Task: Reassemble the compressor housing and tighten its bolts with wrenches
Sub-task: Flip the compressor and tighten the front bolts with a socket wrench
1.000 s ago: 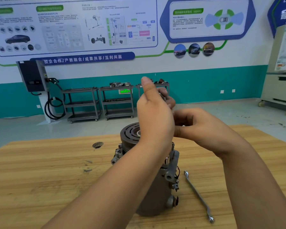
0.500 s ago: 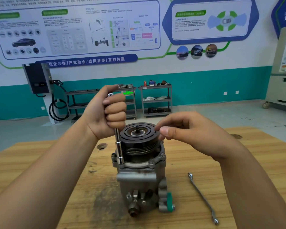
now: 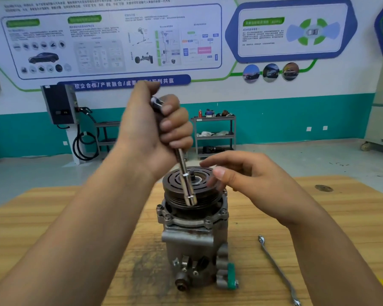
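Above the compressor (image 3: pixel 195 239), the left hand (image 3: pixel 150 138) is clenched round a socket wrench (image 3: pixel 184 173) whose tip hangs at the pulley's (image 3: pixel 175 186) near rim. The right hand (image 3: pixel 254 180) hovers beside the pulley, fingers loose, holding nothing. The compressor stands upright on the desk (image 3: pixel 53 217), and a spanner (image 3: pixel 276 270) lies to its right.

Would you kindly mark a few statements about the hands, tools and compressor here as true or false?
1. The left hand grips the socket driver. True.
2. The spanner lies on the table left of the compressor. False: it lies to the compressor's right.
3. The right hand holds the spanner. False: it holds nothing, its fingers loosely spread by the pulley.
4. The compressor stands upright, pulley on top. True.
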